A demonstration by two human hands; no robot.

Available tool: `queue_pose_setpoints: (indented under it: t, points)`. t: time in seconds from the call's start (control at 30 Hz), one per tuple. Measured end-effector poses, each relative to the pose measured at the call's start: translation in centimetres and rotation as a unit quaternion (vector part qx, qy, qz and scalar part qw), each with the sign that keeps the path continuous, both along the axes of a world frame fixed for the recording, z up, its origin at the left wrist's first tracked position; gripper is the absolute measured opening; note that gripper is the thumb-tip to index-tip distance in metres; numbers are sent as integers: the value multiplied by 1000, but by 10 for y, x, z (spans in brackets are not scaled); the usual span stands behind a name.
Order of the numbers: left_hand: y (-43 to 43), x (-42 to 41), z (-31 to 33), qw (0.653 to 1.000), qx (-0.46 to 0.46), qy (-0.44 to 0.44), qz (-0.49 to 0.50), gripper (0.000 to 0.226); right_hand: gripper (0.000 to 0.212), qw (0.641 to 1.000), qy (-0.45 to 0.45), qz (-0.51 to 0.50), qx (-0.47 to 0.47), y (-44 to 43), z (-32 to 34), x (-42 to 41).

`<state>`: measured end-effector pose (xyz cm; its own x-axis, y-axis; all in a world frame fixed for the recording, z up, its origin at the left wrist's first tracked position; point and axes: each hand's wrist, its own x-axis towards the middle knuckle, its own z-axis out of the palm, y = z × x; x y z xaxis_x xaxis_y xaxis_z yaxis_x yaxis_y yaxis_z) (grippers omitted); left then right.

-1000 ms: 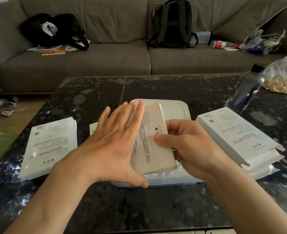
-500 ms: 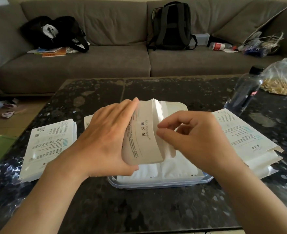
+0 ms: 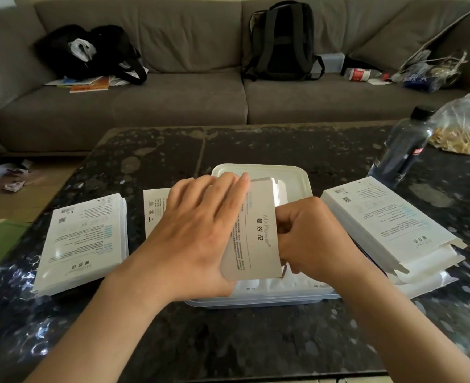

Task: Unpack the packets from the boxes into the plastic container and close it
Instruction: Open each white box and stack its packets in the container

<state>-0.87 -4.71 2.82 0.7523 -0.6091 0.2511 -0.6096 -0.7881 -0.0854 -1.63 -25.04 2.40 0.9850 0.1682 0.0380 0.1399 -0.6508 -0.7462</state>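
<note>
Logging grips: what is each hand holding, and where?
Left hand grips the white box by its left long side; right hand grips its right edge.

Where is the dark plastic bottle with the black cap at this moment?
Head view: the bottle stands far right on the dark speckled table, just behind the right-hand stack of white boxes, left of the clear plastic bag.

The place was a home living room. A long grey-brown sofa (image 3: 173, 106) ran along the back. A dark backpack (image 3: 282, 42) stood upright on its seat, and a black bag (image 3: 90, 53) and some books (image 3: 90, 85) lay toward its left end. In front stood a dark speckled stone coffee table (image 3: 256, 145). A water bottle (image 3: 402, 150) and a clear plastic bag (image 3: 463, 125) of yellowish food sat near its far right corner. Paper scraps (image 3: 7, 175) lay on the wooden floor (image 3: 7, 200).
</note>
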Motion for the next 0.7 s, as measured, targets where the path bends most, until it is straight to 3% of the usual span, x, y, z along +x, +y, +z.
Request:
queue_pose_setpoints:
  t: [0.13,0.7]
  points:
    - [-1,-1,-1,1000,9,-3,9,131,22,997,58,17,48,-2,1,2]
    - [-2,0,-1,999,26,5,36,132,17,991,64,2,119,-1,-2,5]
